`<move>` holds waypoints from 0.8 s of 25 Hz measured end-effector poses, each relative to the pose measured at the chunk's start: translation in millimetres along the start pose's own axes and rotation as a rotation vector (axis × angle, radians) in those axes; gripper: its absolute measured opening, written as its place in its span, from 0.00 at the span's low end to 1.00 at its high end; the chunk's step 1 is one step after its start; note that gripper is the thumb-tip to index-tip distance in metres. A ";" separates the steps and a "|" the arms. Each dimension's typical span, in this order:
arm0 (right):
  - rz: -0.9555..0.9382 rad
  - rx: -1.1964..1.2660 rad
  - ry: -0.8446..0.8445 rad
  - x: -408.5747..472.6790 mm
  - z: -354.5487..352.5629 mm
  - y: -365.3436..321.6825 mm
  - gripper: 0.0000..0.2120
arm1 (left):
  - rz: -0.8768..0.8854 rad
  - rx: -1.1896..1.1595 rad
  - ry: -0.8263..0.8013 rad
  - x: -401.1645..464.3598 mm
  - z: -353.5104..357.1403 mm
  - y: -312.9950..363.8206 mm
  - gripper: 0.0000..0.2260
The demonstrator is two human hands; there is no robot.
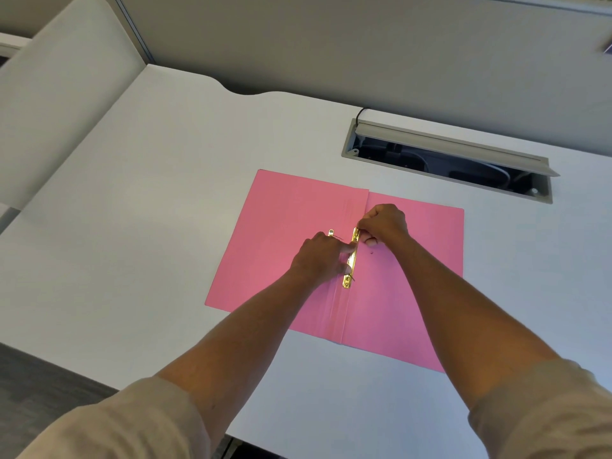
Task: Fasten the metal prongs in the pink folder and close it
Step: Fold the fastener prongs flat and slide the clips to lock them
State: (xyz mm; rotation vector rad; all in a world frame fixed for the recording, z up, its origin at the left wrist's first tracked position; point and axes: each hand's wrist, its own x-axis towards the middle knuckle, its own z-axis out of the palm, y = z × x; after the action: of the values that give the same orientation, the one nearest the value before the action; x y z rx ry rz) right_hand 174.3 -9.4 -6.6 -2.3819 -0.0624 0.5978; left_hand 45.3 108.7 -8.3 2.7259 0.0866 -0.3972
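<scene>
Left hand (pixel 323 256) presses fingertips on the gold fastener bar (pixel 351 260) at the spine; right hand (pixel 384 223) pinches its far end. Prongs mostly hidden under fingers. Pink folder (pixel 288 233) lies open on white desk (pixel 165 193); small gold clip (pixel 331 232) beside left hand. Cable hatch (pixel 447 157) open behind.

Middle of the brass fastener (pixel 351 260) under both hands' fingers; folder's (pixel 298 243) near corners behind forearms

Pink folder (pixel 291 233): matt card, smooth. Fastener strip (pixel 351 260): shiny gold-coloured metal. Table (pixel 165 193): smooth, matt white. Sleeves (pixel 139 422): beige cloth.
</scene>
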 end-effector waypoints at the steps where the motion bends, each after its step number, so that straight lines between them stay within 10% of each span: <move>1: 0.015 0.001 -0.007 -0.2 -0.9 -1.2 0.06 | -0.003 0.000 -0.006 0.4 -0.1 -0.3 0.23; 8: 0.187 0.348 -0.038 -26.9 -12.7 3.5 0.05 | -0.007 -0.021 -0.012 2.1 -2.9 -0.9 0.22; 20: 0.025 0.111 -0.149 -115.8 11.7 32.6 0.05 | -0.016 -0.010 -0.038 -0.6 -7.1 4.7 0.18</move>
State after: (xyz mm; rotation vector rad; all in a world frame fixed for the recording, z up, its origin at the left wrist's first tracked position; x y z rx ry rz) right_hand 62.2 -50.5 11.9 -2.2317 -0.0629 0.7699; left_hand 47.1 107.1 -0.1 2.7082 0.0994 -0.4522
